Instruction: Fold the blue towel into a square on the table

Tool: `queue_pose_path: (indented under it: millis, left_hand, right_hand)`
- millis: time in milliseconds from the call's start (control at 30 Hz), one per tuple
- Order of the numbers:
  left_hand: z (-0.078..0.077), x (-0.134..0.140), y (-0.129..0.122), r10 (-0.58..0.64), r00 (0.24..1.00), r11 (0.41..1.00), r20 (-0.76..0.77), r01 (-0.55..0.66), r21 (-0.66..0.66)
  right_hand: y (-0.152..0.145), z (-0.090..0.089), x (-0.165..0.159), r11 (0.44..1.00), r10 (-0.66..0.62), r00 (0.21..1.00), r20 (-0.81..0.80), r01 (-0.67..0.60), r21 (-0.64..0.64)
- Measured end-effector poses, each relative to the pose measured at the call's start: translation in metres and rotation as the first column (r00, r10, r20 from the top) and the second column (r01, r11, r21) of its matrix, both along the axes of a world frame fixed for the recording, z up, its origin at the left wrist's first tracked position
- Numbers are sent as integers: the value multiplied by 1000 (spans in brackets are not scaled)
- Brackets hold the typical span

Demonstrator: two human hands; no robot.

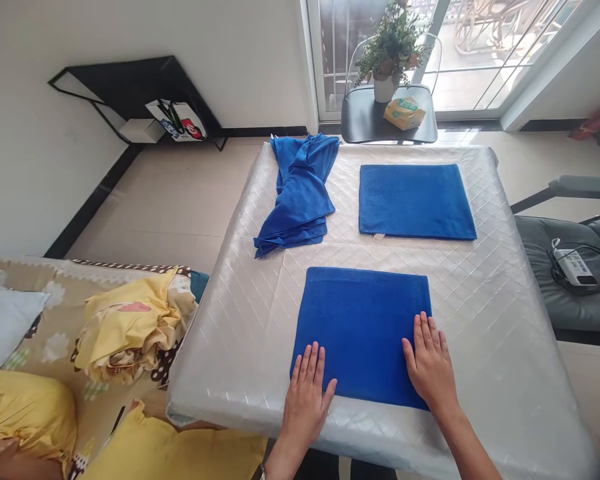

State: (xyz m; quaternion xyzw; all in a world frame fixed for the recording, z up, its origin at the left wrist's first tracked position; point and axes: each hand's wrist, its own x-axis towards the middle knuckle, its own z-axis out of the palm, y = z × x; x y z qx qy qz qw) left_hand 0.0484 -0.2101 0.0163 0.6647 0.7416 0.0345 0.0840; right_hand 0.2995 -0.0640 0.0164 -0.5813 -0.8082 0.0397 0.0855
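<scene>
A blue towel [363, 327] lies flat, in a rectangle, on the table near its front edge. My left hand [307, 393] rests on the towel's lower left corner, fingers stretched out and thumb apart. On the towel's right edge lies my right hand [430, 363], also flat with its fingers extended. Farther back on the right is a second flat blue towel [415, 201], with a small pale tag at its lower edge. A rumpled pile of blue towels [303, 193] sits at the back left of the table.
A quilted silvery cloth [250, 320] covers the table. Behind it stands a chair [350, 120] with a potted plant [393, 50] and a tissue pack [405, 113]. A grey armchair [545, 247] holds a corded white device [575, 267]. Another person's hand [0, 453] shows at lower left, beside yellow bedding.
</scene>
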Motion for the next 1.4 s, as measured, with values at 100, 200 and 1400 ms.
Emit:
queue_pose_path:
  millis: [100,200,1400]
  left_hand:
    - [8,8,2,12,1000,1000,14,-12,-5]
    - [15,37,30,-1,998,1000,70,1,-1]
    - [11,1,65,342,937,937,69,-345,43]
  right_hand:
    - [4,-9,0,1000,-13,1000,-7,13,-10]
    - [4,-13,2,999,-23,1000,-12,22,-23]
    - [41,14,-1,999,10,996,-93,-13,-36]
